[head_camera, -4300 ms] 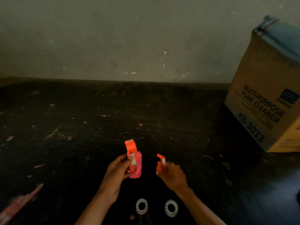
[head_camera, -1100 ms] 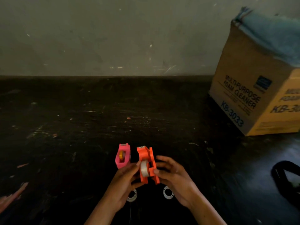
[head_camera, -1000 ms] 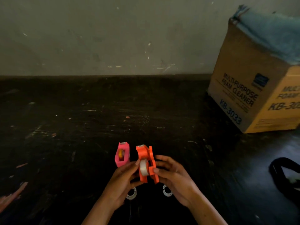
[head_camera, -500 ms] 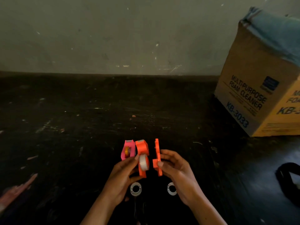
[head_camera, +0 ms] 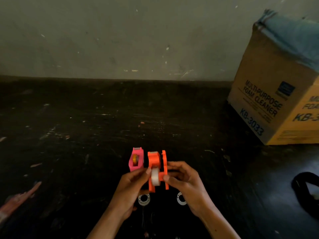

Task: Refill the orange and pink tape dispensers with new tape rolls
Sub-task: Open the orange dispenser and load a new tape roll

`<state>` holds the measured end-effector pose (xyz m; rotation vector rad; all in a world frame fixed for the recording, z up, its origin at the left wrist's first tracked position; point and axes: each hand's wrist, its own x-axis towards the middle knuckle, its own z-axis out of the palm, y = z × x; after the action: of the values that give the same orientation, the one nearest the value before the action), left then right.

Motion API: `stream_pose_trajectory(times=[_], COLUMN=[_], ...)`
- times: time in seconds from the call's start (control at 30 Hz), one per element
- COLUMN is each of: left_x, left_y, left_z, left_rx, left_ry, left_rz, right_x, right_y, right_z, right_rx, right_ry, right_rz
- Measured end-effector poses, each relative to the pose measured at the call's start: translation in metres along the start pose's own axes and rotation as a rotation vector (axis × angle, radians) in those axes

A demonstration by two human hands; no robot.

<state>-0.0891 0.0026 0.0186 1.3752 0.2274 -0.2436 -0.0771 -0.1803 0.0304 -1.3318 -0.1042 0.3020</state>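
Note:
I hold the orange tape dispenser (head_camera: 153, 163) above the dark floor. My left hand (head_camera: 129, 188) grips its main half, which carries a white tape roll (head_camera: 155, 177). My right hand (head_camera: 186, 181) presses the orange side cover (head_camera: 164, 165) against that half. The pink tape dispenser (head_camera: 136, 159) stands on the floor just left of the orange one, with a small yellowish core inside it. Two clear tape rolls (head_camera: 144, 199) (head_camera: 181, 199) lie flat on the floor under my hands.
A cardboard box (head_camera: 269, 104) marked foam cleaner, topped with blue cloth, stands at the right by the grey wall. A black strap (head_camera: 303, 187) lies at the far right. A pinkish scrap (head_camera: 19, 199) lies at the lower left.
The orange side cover, held apart from the main half half a second ago, has come back against it. The view has shifted slightly.

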Motion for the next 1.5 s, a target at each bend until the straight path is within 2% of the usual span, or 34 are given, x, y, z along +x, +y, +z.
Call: stream_pose_trajectory(times=[0.23, 0.57, 0.73, 0.93, 1.07, 1.13, 1.2, 1.3, 1.37, 1.5], left_x=[-0.001, -0.003, -0.001, 0.006, 0.013, 0.016, 0.020, 0.020, 0.020, 0.021], left_y=[-0.007, -0.006, -0.002, 0.014, 0.018, 0.019, 0.020, 0.022, 0.024, 0.025], left_z=[0.003, 0.007, 0.004, 0.003, 0.019, 0.026, 0.030, 0.035, 0.037, 0.037], left_rx=[0.092, 0.089, 0.100, 0.218, 0.161, 0.018, -0.119, -0.257, -0.230, -0.147], left_ry=[0.022, 0.004, 0.036, -0.022, -0.042, -0.092, -0.122, -0.139, -0.141, -0.150], left_rz=[0.117, 0.226, 0.289, 0.361, 0.315, 0.250, 0.198, 0.153, 0.154, 0.165], right_x=[-0.004, -0.006, -0.004, 0.003, 0.010, 0.011, 0.011, 0.014, 0.019, 0.026], right_y=[-0.002, -0.003, -0.010, -0.018, -0.024, -0.024, -0.025, -0.033, -0.041, -0.052], right_z=[0.003, 0.010, 0.014, 0.012, 0.005, 0.004, 0.003, -0.003, -0.005, 0.000], right_rx=[0.014, 0.059, 0.106, 0.090, 0.099, 0.100, 0.014, -0.317, -0.475, -0.666], right_ry=[-0.017, -0.011, -0.035, -0.044, 0.003, -0.017, -0.023, 0.139, 0.207, 0.147], right_rz=[0.030, 0.049, 0.027, -0.040, -0.096, -0.096, -0.120, -0.264, -0.369, -0.401])
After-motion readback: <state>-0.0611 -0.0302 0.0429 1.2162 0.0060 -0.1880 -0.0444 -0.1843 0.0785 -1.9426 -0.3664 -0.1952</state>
